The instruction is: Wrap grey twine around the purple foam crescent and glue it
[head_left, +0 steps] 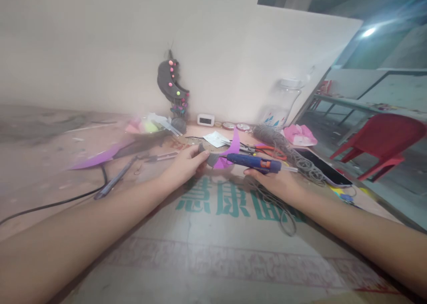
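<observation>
My left hand (188, 164) is closed on a purple crescent cutout (234, 144), whose near end is wrapped in grey yarn (213, 158). In my right hand (271, 179) is a blue hot glue gun (250, 161) with an orange part on its body and a clear glue stick out of its back. The nozzle points left, at the wrapped part of the crescent; I cannot tell whether it touches. Loose grey yarn (287, 221) trails on the table below my right hand.
A grey crescent decoration (168, 79) with coloured balls hangs on the wall. Behind my hands are a small clock (206, 119), a bowl (147, 132), orange-handled pliers (271, 151) and a clear jug (282, 101). A phone (325, 167) lies right, a purple piece (100, 157) left.
</observation>
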`<state>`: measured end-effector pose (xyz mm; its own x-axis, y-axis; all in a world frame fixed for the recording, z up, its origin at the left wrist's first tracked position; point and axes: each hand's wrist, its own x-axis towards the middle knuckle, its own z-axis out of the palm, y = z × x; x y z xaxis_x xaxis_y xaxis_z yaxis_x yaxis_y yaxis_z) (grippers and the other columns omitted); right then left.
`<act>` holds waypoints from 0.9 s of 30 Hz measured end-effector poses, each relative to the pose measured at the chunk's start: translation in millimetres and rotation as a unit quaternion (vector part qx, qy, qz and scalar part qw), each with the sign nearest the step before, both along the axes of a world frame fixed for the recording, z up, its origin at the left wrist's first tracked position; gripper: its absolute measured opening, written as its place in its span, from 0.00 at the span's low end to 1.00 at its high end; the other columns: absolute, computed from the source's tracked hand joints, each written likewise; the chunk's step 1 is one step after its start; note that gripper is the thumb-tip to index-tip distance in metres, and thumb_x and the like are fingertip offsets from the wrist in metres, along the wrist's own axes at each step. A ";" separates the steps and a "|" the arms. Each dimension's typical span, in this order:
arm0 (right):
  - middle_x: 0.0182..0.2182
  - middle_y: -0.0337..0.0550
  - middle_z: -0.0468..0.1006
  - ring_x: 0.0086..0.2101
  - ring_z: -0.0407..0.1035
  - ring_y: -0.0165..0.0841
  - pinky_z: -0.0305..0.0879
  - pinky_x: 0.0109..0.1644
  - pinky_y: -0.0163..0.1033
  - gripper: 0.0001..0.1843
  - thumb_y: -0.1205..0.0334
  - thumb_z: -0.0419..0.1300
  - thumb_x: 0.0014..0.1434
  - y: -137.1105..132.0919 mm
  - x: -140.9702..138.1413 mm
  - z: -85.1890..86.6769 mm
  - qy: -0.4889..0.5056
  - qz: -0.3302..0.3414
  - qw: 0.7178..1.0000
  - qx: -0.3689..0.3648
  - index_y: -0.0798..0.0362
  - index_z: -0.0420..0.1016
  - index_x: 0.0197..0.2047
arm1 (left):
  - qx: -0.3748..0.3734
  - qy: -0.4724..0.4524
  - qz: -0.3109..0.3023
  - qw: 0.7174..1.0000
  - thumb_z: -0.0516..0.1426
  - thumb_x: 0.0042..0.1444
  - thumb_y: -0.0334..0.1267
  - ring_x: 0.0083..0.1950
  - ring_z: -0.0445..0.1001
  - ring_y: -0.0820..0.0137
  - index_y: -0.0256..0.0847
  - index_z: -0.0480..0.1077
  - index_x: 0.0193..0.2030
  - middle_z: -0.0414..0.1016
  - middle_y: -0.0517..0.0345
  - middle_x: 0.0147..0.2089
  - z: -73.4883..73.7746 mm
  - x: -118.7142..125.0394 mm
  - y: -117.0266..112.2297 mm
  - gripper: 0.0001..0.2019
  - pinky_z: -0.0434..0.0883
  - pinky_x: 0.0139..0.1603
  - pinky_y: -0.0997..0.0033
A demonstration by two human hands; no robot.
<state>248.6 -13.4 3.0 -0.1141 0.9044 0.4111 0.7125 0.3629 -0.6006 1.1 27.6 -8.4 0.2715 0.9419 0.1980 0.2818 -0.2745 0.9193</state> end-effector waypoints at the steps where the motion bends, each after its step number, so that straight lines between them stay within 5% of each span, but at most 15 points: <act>1: 0.29 0.40 0.76 0.31 0.72 0.37 0.68 0.35 0.40 0.14 0.48 0.64 0.50 0.6 0.8 -0.5 -0.007 0.002 1.000 0.002 0.50 0.72 0.31 | 0.007 0.000 -0.002 1.000 0.52 0.58 0.49 0.25 0.64 0.75 0.39 0.60 0.27 0.65 0.64 0.24 -1.8 -0.4 1.3 0.16 0.61 0.26 0.74; 12: 0.27 0.38 0.74 0.29 0.70 0.35 0.67 0.33 0.39 0.14 0.48 0.63 0.52 1.4 1.2 -0.8 0.003 0.010 1.000 0.008 0.50 0.70 0.32 | 0.025 0.001 -0.009 1.000 0.53 0.57 0.50 0.26 0.65 0.75 0.39 0.61 0.27 0.66 0.63 0.24 -5.3 -1.7 3.5 0.17 0.62 0.27 0.74; 27: 0.31 0.39 0.76 0.32 0.71 0.34 0.66 0.39 0.40 0.08 0.56 0.62 0.54 -5.3 6.0 3.6 0.026 0.073 0.996 0.041 0.51 0.71 0.34 | -0.084 -0.105 -0.008 0.991 0.56 0.54 0.49 0.24 0.66 0.76 0.38 0.63 0.28 0.68 0.61 0.23 1.9 3.7 1.4 0.15 0.62 0.26 0.77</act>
<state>254.6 -18.7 6.6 -0.2191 0.8428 0.4916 0.6174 0.5099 -0.5990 4.8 29.1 -6.5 0.2561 0.9623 0.0920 0.0766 -0.1151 0.9904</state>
